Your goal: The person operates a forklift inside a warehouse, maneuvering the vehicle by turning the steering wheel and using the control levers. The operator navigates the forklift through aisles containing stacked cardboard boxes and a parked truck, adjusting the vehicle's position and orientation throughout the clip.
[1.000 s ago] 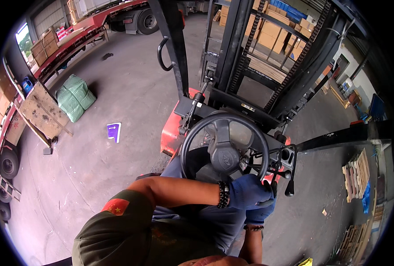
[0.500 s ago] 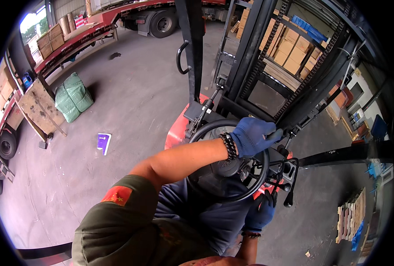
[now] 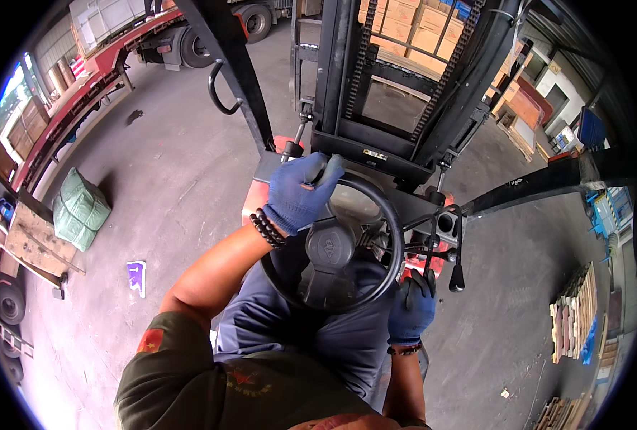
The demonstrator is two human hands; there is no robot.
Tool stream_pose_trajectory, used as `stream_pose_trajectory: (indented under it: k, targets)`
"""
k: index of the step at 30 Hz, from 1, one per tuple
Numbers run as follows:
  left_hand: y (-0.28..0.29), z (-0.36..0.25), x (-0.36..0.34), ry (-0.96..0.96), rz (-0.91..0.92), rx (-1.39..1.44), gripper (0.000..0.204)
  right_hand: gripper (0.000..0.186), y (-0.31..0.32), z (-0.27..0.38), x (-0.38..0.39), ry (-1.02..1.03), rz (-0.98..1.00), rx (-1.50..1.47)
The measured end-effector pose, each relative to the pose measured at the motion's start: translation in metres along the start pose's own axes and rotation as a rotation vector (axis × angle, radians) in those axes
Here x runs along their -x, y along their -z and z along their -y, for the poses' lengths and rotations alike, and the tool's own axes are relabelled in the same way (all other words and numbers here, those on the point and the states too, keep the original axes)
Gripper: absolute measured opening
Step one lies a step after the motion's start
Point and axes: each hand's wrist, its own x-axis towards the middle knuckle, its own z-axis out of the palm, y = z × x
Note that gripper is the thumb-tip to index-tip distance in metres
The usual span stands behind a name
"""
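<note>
Here, the left hand grips the steering wheel; the right hand curls, hold unclear; cartons hide contents.

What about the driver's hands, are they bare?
No, the left hand at the steering wheel and the right hand by the levers both wear blue gloves.

left grip: curled, set higher | right grip: lower, pointing forward

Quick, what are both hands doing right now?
Left hand: closed on the steering wheel.
Right hand: at the control levers; whether it grips one cannot be told.
</note>
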Motion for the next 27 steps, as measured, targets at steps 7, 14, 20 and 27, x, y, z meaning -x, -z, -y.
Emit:
stream_pose_trajectory:
  k: [7, 14, 20, 27]
  targets:
    - [0.025, -0.006, 0.018, 0.02, -0.019, -0.018, 0.026, 0.015, -0.002, 0.004, 0.014, 0.007, -0.039, 0.058]
    - [0.038, -0.001, 0.032, 0.081, -0.016, -0.022, 0.017, 0.018, 0.002, 0.008, 0.007, -0.001, -0.049, 0.034]
    - [0.021, 0.014, 0.03, 0.077, -0.038, -0.045, 0.02, 0.02, 0.001, -0.008, -0.011, 0.009, -0.06, -0.005]
    - [0.011, 0.011, 0.026, 0.077, -0.071, -0.035, 0.029, 0.018, -0.002, -0.016, -0.01, 0.012, -0.063, -0.005]
